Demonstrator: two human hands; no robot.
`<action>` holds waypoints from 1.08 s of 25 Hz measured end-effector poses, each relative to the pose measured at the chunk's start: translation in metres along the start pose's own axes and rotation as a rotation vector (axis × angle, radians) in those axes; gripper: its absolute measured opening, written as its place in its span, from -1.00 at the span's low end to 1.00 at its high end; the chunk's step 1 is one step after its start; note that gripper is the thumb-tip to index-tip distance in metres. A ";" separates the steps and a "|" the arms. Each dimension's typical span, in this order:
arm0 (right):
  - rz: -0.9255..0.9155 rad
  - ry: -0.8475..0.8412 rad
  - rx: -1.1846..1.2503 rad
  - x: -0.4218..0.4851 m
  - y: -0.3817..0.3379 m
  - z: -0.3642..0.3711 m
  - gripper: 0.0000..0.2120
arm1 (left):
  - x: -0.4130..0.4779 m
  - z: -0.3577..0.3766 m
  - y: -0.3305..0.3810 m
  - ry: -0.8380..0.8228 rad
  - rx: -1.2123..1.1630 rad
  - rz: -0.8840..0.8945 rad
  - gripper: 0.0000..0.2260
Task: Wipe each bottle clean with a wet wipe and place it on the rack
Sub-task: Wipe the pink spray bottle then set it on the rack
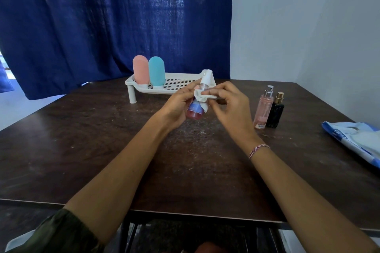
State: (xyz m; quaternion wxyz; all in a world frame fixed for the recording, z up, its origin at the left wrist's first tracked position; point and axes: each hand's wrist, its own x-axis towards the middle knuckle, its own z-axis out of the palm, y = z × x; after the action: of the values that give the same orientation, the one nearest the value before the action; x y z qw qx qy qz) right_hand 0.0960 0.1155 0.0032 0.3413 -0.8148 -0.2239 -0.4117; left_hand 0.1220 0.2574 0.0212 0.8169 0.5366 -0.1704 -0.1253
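Observation:
My left hand [178, 107] grips a small spray bottle [195, 112] with a white cap, a blue label and pinkish liquid, held above the table's middle. My right hand [228, 102] pinches a white wet wipe [202, 96] against the bottle's neck. Behind the hands stands the white perforated rack [174, 84], with a pink bottle [140, 70] and a light blue bottle [156, 71] upright at its left end. To the right on the table stand a clear pink spray bottle [263, 109] and a black bottle with a gold cap [276, 112].
The dark wooden table [102, 139] has its front edge near me. A blue and white wet wipe pack [353, 139] lies at the table's right edge. A dark blue curtain [102, 16] hangs behind and a white wall [308, 26] stands at the right.

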 end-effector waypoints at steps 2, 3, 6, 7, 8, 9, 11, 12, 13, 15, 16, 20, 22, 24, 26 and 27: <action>0.026 0.055 0.004 0.001 0.001 -0.001 -0.78 | -0.003 0.001 0.001 0.005 0.038 -0.023 -0.77; 0.041 0.095 0.008 0.002 0.002 -0.003 -0.79 | -0.004 0.002 0.001 0.002 0.060 -0.038 -0.78; 0.074 0.161 0.010 0.005 0.004 -0.007 -0.79 | -0.002 -0.002 -0.002 -0.041 0.106 -0.063 -0.77; 0.074 0.153 0.010 0.004 0.004 -0.006 -0.80 | -0.001 -0.002 -0.003 -0.051 0.101 -0.062 -0.76; 0.070 0.132 0.007 0.003 0.004 -0.006 -0.80 | -0.001 -0.001 -0.003 -0.052 0.095 -0.055 -0.76; 0.065 0.105 0.002 0.003 0.004 -0.005 -0.80 | -0.001 -0.001 -0.003 -0.054 0.089 -0.043 -0.76; 0.053 0.057 0.003 0.002 0.005 -0.003 -0.81 | 0.000 -0.003 -0.003 -0.074 0.080 -0.018 -0.73; 0.050 0.042 0.010 0.002 0.006 -0.003 -0.82 | 0.001 -0.003 -0.004 -0.081 0.076 -0.013 -0.72; 0.048 0.030 0.022 0.002 0.006 -0.003 -0.84 | 0.002 -0.004 -0.004 -0.083 0.074 -0.007 -0.71; 0.037 -0.011 0.042 0.002 0.007 -0.003 -0.85 | 0.004 -0.004 -0.004 -0.065 0.058 0.013 -0.69; 0.028 -0.045 0.043 0.001 0.006 -0.001 -0.85 | 0.004 -0.004 -0.003 -0.047 0.042 0.026 -0.69; 0.008 -0.175 0.091 -0.002 0.005 0.002 -0.83 | 0.005 -0.008 0.000 -0.014 0.025 0.085 -0.70; -0.009 -0.255 0.107 -0.001 0.005 0.002 -0.83 | 0.007 -0.010 0.001 0.003 0.017 0.104 -0.68; -0.009 -0.400 0.052 -0.001 0.004 0.002 -0.83 | 0.010 -0.011 0.001 0.043 0.017 0.137 -0.66; -0.006 -0.515 -0.023 -0.002 0.002 0.005 -0.85 | 0.012 -0.012 0.001 0.095 0.044 0.197 -0.66; -0.004 -0.535 -0.044 -0.002 0.001 0.007 -0.86 | 0.012 -0.013 0.001 0.115 0.059 0.227 -0.67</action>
State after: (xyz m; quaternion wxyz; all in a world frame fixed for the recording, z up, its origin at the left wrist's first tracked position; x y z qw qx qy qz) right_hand 0.0987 0.1199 -0.0020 0.2512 -0.9015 -0.2985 -0.1870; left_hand 0.1383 0.2639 0.0195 0.8181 0.5440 -0.1866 0.0041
